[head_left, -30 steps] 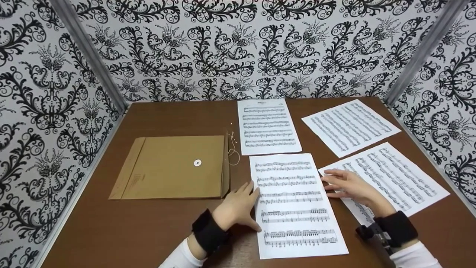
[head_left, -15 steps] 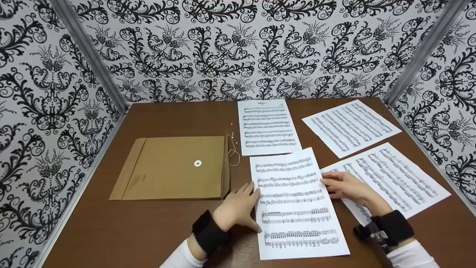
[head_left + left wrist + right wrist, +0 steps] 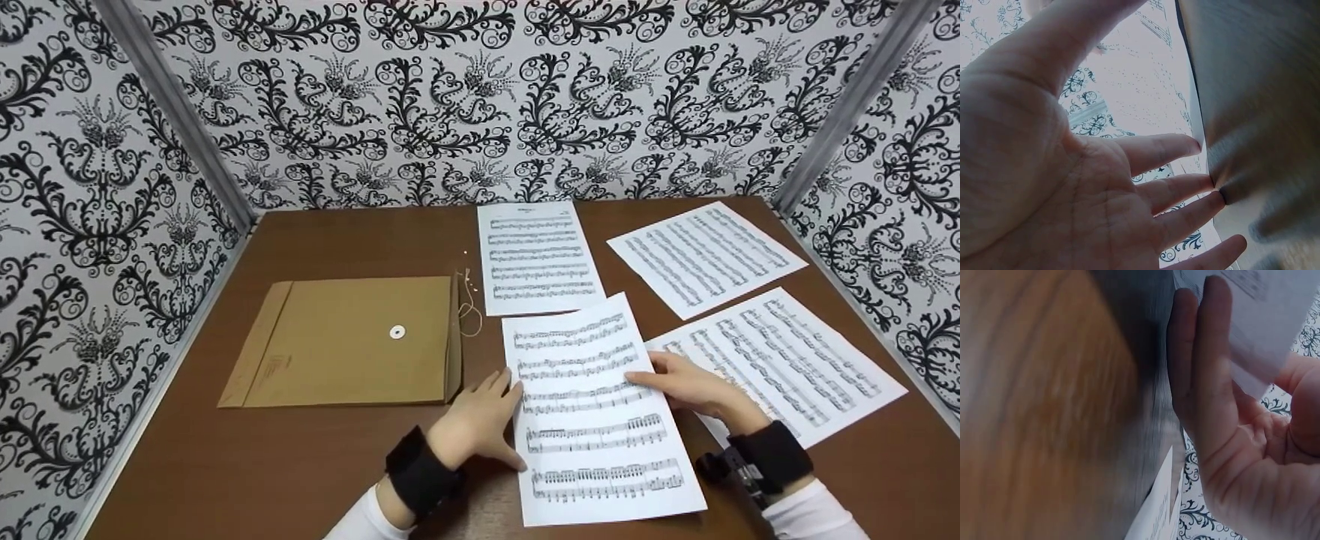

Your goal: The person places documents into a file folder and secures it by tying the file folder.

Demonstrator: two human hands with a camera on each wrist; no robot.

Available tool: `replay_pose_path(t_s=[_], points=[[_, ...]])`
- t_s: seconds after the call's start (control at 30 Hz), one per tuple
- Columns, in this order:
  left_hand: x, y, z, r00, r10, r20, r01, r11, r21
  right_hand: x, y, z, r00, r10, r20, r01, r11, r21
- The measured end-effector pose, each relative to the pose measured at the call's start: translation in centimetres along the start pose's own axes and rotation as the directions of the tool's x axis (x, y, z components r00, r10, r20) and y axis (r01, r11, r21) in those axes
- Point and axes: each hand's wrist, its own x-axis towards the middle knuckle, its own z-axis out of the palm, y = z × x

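Note:
A sheet of printed music (image 3: pixel 577 450) lies on the brown table, its right side lifted and slightly bowed. My right hand (image 3: pixel 694 386) pinches that right edge, thumb on top and the other fingers beneath. In the right wrist view the fingers (image 3: pixel 1213 354) are behind the raised paper. Along the sheet's left edge rests my left hand (image 3: pixel 480 420), with its fingers spread. The left wrist view shows these fingers (image 3: pixel 1179 211) fairly straight, their tips at the tabletop beside the paper.
A kraft string-tie envelope (image 3: pixel 352 341) lies to the left, its cord (image 3: pixel 470 307) at its right side. Another music sheet (image 3: pixel 540 259) lies behind the held one. Two more, an upper sheet (image 3: pixel 705 259) and a lower sheet (image 3: pixel 810 360), lie angled at right. Patterned walls (image 3: pixel 450 97) enclose the table.
My right hand has moved left onto the sheet, its thumb coming over the edge. The sheet's right side has risen from the table. My left hand has stayed in place.

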Motion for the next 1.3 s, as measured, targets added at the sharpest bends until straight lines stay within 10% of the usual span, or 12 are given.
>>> replay_pose_path(t_s=[0.8, 1.3], points=[[-0.3, 0.1, -0.1, 0.999, 0.010, -0.044, -0.006, 0.996, 0.092, 0.3, -0.7, 0.4, 0.993, -0.109, 0.043, 0.107, 0.993, 0.049], [-0.8, -0.8, -2.1, 0.999, -0.034, -0.008, 0.033, 0.994, -0.108, 0.2, -2.0, 0.2, 0.970, -0.236, 0.052, 0.220, 0.953, 0.210]])
